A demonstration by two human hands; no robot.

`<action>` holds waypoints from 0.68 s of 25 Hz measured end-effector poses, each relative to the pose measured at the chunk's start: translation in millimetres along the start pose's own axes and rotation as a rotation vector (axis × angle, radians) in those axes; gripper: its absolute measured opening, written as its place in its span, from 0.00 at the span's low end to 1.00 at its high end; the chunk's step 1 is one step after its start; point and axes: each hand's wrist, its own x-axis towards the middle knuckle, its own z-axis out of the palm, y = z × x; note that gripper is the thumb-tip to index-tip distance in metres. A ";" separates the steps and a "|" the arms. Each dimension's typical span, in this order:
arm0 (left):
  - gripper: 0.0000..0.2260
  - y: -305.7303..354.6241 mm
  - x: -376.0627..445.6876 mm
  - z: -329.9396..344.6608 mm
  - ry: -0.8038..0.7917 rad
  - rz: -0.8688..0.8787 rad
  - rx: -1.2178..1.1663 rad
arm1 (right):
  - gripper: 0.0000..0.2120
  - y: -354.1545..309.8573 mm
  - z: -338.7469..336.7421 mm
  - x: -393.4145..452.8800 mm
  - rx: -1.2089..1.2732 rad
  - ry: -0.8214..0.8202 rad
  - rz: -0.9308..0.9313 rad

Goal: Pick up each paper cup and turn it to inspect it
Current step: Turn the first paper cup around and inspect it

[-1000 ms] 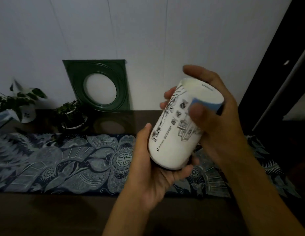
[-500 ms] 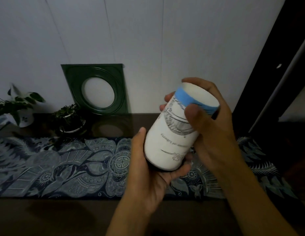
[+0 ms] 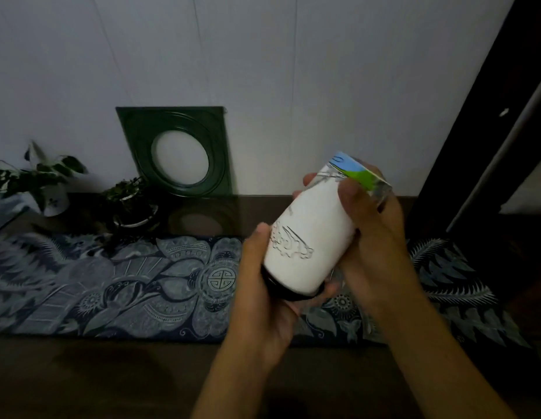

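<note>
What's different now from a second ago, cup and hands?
The paper cup has been rotated about its axis: the dense line drawings turned away, and a cloud sketch plus a blue-green rim band now face the camera. Left hand still cradles its base, right hand still grips near the rim. Table runner unchanged.

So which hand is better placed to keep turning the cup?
Probably the right hand: it grips the cup near the rim, while the left hand cradles the base.
</note>
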 end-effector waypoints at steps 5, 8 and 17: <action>0.28 -4.2 -6.0 2.3 0.046 0.127 0.115 | 0.30 1.4 5.6 -8.1 -0.005 0.078 -0.039; 0.25 -16.1 -6.8 -1.0 0.139 0.600 0.515 | 0.26 6.6 10.3 -13.9 0.130 0.124 -0.011; 0.36 -2.9 -19.7 -8.1 -0.042 0.149 0.145 | 0.31 0.4 9.3 -19.6 0.005 0.066 -0.008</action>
